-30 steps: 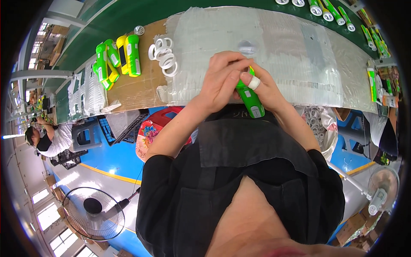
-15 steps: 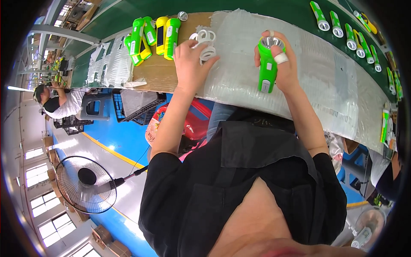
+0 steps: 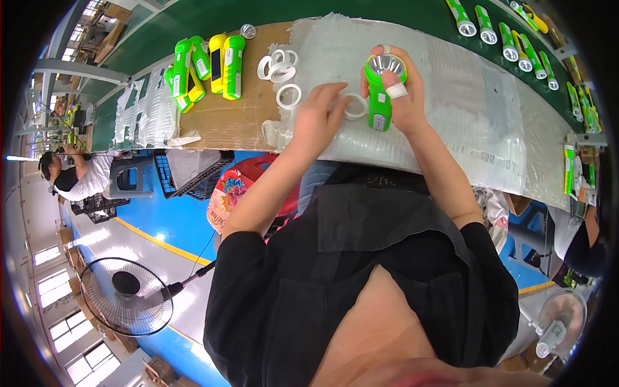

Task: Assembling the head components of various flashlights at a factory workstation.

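Note:
My right hand [image 3: 407, 97] is wrapped round a green flashlight [image 3: 380, 103], its silver reflector end up, with the thumb at the reflector's edge. White tape covers parts of the thumb and a finger. Just left of the flashlight, my left hand [image 3: 317, 122] pinches the near side of a white ring [image 3: 355, 117] with its fingertips. Part of the grip on the ring is hidden. More white rings [image 3: 288, 106] lie on the table to the left of that hand, several of them overlapping.
Green and yellow flashlights [image 3: 233, 68] lie bunched at the left on brown cardboard [image 3: 255, 122]. A loose reflector [image 3: 247, 31] sits behind them. Other flashlights [image 3: 487, 32] stand in a row at the far right. Clear plastic wrap [image 3: 451, 116] covers the worktop. A fan [image 3: 126, 290] stands lower left.
My left hand has moved right from the pile of rings, bringing one ring beside the flashlight. The remaining rings now lie more spread out. My right hand still holds the flashlight.

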Tool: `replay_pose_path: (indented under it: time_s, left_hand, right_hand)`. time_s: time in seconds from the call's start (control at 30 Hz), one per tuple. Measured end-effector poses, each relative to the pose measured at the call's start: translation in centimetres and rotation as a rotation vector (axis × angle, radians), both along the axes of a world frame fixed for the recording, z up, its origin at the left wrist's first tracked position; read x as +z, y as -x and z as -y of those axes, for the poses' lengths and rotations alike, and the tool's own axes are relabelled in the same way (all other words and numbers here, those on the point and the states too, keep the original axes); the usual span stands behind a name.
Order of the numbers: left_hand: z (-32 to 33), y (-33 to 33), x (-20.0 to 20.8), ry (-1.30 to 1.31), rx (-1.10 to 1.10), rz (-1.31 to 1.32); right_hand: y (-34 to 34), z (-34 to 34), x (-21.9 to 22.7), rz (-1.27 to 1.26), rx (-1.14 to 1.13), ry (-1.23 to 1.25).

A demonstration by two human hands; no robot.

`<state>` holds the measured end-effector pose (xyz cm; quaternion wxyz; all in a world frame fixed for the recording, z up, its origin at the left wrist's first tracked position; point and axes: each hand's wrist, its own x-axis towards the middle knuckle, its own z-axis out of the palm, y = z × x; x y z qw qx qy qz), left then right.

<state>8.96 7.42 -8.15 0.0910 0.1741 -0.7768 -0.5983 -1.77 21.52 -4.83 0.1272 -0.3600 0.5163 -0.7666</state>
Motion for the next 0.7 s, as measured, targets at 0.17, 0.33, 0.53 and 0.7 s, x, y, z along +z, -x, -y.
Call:
replay_pose_path:
  time_s: [0.17,0.33,0.53,0.7]
  left_hand:
    - [0.6,-1.1,-1.1,0.818,-0.201,-0.381]
    - [1.9,-0.7,3.8,0.496,0.113,-0.500]
    - [0.8,1.3,8.5,0.748,-0.072,-0.673]
    - [0.8,1.5,9.6,0.814,-0.151,-0.631]
  right_hand:
    - [0.4,0.3,-0.5,0.016,0.027,0.030]
    - [0.4,0.1,-0.3,0.052,0.103,0.047]
    - [0.0,0.1,0.2,-0.060,0.040,0.010]
    - [0.6,-0.6,0.0,-0.099,0.039,-0.013]
